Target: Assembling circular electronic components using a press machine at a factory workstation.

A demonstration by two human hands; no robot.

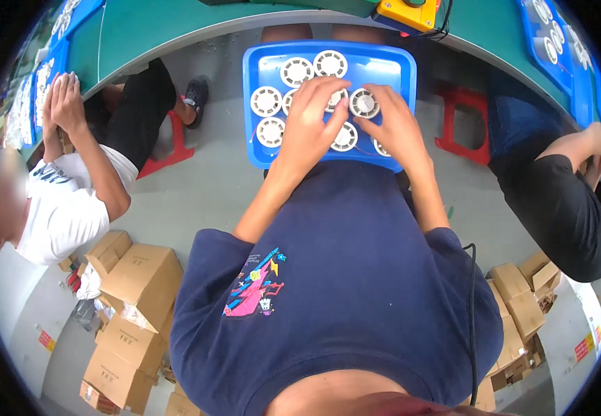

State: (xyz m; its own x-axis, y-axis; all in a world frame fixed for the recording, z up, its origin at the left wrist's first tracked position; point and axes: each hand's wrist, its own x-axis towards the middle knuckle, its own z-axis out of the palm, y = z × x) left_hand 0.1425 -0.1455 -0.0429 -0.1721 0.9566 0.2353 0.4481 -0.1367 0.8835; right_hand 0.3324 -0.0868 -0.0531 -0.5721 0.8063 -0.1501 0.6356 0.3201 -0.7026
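1. In the head view, shows the left hand (309,119) bent over a partly covered white disc (333,102) around the middle of a blue tray (392,69), with thumb and fingertips near its rim; cannot tell whether open or closed in grip.
2. Has a second white disc (364,103) in the grip of the right hand (396,127), just right of the first, with thumb and fingers spread only to its rim.
3. Includes two far discs (330,64) by the tray's far edge, two left discs (266,101) along the left edge, and a half-hidden disc (288,102) beside the left hand.
4. Shows a lower disc (344,137) toward the near edge, and a mostly hidden disc (381,148) by the near right corner.
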